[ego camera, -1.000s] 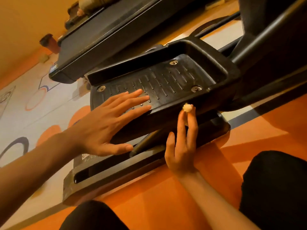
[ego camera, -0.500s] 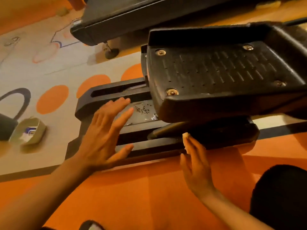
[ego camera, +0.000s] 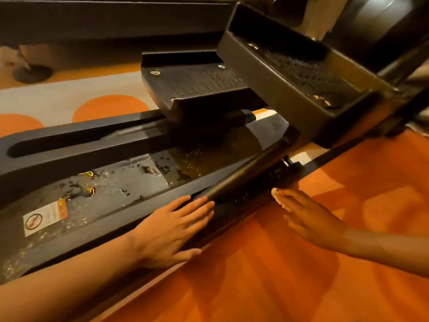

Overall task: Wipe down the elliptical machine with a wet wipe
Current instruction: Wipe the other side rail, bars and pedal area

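The black elliptical machine fills the view. Its near pedal [ego camera: 274,73] is raised at the upper right, and the far pedal [ego camera: 197,87] sits lower behind it. The base rail [ego camera: 130,182] runs across, speckled with wet spots. My left hand [ego camera: 171,228] lies flat with spread fingers on the rail's near edge, empty. My right hand [ego camera: 306,214] has its fingers straight and presses a small wadded wet wipe [ego camera: 275,192] with its fingertips against the rail's lower edge, beneath the sloping pedal arm [ego camera: 236,180].
Orange floor [ego camera: 301,263] spreads on the near side of the machine. Beyond the rail is a pale mat with orange circles [ego camera: 109,108]. A warning sticker [ego camera: 44,217] sits on the base at left. Another dark machine frame [ego camera: 104,19] spans the top.
The view has dropped and shifted right along the base. My left hand moved from the base plate to the rail's near edge. My right hand slid the wipe along under the pedal arm.
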`<state>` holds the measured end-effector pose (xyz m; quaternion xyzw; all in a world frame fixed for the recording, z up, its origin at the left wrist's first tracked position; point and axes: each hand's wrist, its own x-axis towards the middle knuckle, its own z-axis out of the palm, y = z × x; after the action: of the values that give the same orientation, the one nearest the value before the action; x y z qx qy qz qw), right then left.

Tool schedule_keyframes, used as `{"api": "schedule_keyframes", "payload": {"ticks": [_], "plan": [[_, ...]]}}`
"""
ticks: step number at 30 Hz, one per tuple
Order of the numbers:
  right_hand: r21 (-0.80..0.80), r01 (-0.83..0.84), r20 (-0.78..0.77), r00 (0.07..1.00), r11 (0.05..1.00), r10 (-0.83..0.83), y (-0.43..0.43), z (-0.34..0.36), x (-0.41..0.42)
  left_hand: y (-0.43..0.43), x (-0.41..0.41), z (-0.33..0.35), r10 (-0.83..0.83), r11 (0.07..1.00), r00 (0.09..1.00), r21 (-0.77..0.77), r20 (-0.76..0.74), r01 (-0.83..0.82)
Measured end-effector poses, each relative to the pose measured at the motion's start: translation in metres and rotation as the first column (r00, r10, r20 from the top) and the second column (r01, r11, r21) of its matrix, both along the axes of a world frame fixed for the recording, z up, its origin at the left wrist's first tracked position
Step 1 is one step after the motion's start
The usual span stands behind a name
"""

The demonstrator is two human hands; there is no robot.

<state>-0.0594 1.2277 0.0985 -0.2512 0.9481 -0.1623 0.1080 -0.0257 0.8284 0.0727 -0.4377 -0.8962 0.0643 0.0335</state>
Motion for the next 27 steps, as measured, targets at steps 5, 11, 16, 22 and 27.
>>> {"api": "schedule_keyframes", "payload": {"ticks": [5,11,16,22,27], "plan": [[0.037,0.039,0.014,0.999,0.999,-0.040,0.013,-0.011,-0.013,0.019,0.003,-0.036,0.090,0.988,0.995,0.131,-0.048,-0.083],[0.096,-0.003,-0.129,0.992,0.995,0.015,0.037,-0.062,-0.049,0.021,0.007,-0.055,0.173,0.974,0.979,0.164,-0.112,-0.153],[0.028,0.098,-0.259,0.962,0.995,-0.088,0.048,-0.094,-0.085,0.013,0.010,-0.059,0.102,0.993,0.990,0.073,-0.094,-0.095],[-0.013,0.069,-0.226,0.972,0.998,-0.070,0.057,-0.118,-0.093,-0.005,0.015,-0.059,0.166,0.984,0.986,0.066,-0.024,-0.165],[0.019,0.060,-0.241,0.969,0.998,-0.053,0.059,-0.129,-0.095,0.003,0.016,-0.064,0.094,0.995,0.995,0.028,-0.015,-0.093]]}}
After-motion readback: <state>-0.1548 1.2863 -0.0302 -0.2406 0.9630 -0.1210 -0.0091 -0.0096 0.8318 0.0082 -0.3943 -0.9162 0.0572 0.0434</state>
